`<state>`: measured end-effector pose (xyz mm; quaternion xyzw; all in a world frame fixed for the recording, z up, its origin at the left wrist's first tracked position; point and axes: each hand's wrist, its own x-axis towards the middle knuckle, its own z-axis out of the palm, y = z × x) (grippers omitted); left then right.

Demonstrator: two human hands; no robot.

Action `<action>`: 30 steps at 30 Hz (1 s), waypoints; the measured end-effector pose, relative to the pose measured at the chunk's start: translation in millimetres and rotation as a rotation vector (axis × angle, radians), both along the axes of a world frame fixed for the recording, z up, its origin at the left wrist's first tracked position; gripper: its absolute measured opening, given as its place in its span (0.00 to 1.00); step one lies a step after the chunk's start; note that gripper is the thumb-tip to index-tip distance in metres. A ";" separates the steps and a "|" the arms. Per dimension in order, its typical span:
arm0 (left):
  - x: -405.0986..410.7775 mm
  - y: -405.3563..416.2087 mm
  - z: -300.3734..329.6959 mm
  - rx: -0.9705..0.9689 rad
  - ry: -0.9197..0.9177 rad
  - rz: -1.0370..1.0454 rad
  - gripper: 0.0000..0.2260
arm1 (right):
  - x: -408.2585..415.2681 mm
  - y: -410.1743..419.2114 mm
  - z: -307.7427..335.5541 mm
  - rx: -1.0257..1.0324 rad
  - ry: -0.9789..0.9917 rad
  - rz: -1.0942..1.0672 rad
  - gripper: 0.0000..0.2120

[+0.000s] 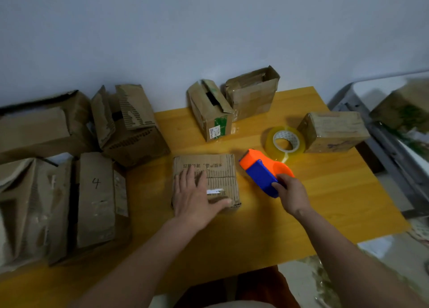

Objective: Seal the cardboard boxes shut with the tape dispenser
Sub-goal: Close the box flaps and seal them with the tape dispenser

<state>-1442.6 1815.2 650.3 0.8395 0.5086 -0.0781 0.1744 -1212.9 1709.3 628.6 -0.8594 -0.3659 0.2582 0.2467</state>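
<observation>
The left hand (195,196) lies flat with its fingers spread on top of a small brown cardboard box (222,168), pressing its flaps down on the yellow wooden desk (325,191). Just to the right of that hand, the right hand (293,191) grips the back end of the orange and blue plastic tape dispenser (262,170), whose orange nose points at the box's right edge. The box looks light and a bit soft and crumpled, so it may slide or dent; holding it flat from the top seems the best way. The dispenser looks hard and light, good to hold by its blue body. Beyond the right hand lies one roll of clear yellowish tape (285,140). I count one dispenser, one loose roll, and about nine boxes: one under the left hand, three farther back on the desk, about four in a pile left of the left hand, and one blurry one far right.
</observation>
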 end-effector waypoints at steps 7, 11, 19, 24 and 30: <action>48.9 51.5 74.9 -0.319 -0.546 0.157 0.27 | 9.2 -4.7 74.0 0.193 0.196 0.210 0.09; 60.7 59.9 102.1 -0.557 -0.684 0.069 0.21 | 14.2 -4.1 111.9 0.212 0.178 0.369 0.09; 35.8 58.4 105.0 -0.818 -0.801 0.100 0.14 | 10.9 -8.1 133.6 0.128 0.475 0.403 0.06; 18.0 56.0 103.0 -1.017 -0.850 0.150 0.15 | -2.5 3.9 131.4 0.033 0.549 0.372 0.11; 3.4 48.0 98.5 -0.837 -0.900 0.408 0.11 | -25.1 15.2 132.6 0.022 0.639 0.484 0.17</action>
